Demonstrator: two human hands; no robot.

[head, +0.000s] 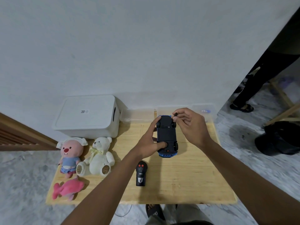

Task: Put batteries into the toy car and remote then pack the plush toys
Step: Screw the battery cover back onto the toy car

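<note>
The blue toy car [166, 135] is upside down, its black underside facing me, held above the wooden table [186, 181]. My left hand [150, 140] grips its left side, thumb on the rear of the chassis. My right hand [190, 125] is at the car's far right wheel, fingers pinched around a small dark object that I cannot identify. The black remote [141, 173] with two red buttons lies on the table near me. Three plush toys lie at the left: a pink-faced one [70, 155], a white bear [98, 157] and a pink fish [68, 189].
A white lidded storage box [86, 117] stands at the table's back left. Clear plastic containers [139, 115] line the back edge against the wall. Another person's legs [253, 88] and a black bag [279, 138] are on the floor to the right.
</note>
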